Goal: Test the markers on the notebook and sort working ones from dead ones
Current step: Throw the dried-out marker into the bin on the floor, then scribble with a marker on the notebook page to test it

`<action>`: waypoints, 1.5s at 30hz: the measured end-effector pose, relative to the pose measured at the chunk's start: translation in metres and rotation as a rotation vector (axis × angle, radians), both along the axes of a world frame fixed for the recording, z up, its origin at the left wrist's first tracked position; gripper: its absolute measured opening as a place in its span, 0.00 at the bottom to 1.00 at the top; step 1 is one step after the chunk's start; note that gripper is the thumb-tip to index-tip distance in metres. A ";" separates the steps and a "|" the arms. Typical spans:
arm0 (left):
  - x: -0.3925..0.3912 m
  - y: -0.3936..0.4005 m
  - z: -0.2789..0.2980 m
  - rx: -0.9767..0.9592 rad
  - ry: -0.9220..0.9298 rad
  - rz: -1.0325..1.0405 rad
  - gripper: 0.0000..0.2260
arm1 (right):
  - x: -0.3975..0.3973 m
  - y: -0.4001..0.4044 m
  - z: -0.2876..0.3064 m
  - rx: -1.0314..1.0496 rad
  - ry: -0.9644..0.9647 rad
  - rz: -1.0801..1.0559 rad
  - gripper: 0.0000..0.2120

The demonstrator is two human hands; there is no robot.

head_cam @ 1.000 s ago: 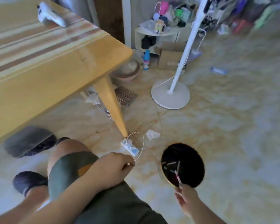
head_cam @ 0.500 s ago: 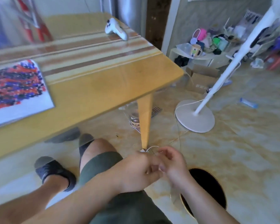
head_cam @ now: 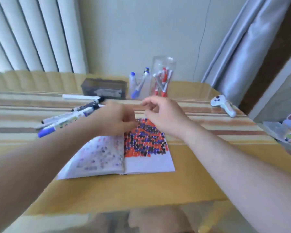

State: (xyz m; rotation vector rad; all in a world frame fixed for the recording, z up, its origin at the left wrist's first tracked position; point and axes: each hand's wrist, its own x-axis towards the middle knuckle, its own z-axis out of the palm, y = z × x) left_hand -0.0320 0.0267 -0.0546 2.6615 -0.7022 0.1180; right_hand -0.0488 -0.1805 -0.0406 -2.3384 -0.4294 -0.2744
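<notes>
Wooden table (head_cam: pixel 158 187) holds an open notebook (head_cam: pixel 123 153) full of scribbles. Both arms reach over the notebook. Left hand (head_cam: pixel 115 121) curls above its top edge; too blurry to tell its grip. Right hand (head_cam: pixel 165 115) hangs loose, holding nothing. Markers (head_cam: pixel 69 117) lie left of the notebook.

I see a yellow wooden table (head_cam: pixel 183 187) filling the lower and middle frame, with a striped runner (head_cam: pixel 208 118) in tan, cream and brown across its far half. An open notebook (head_cam: pixel 141 163) lies at the centre, its right page thick with red, blue and black dabs. At the middle left, loose markers (head_cam: pixel 64 120) lie in a fan on the stripes. Along the far edge stand a dark box (head_cam: pixel 104 88), a clear cup of blue markers (head_cam: pixel 138 86) and a taller clear jar of red markers (head_cam: pixel 163 78). A white controller (head_cam: pixel 223 105) rests at the right.
</notes>
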 end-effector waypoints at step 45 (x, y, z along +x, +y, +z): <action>0.017 0.019 -0.039 -0.291 0.040 -0.184 0.11 | 0.040 0.010 -0.046 0.676 0.493 0.403 0.11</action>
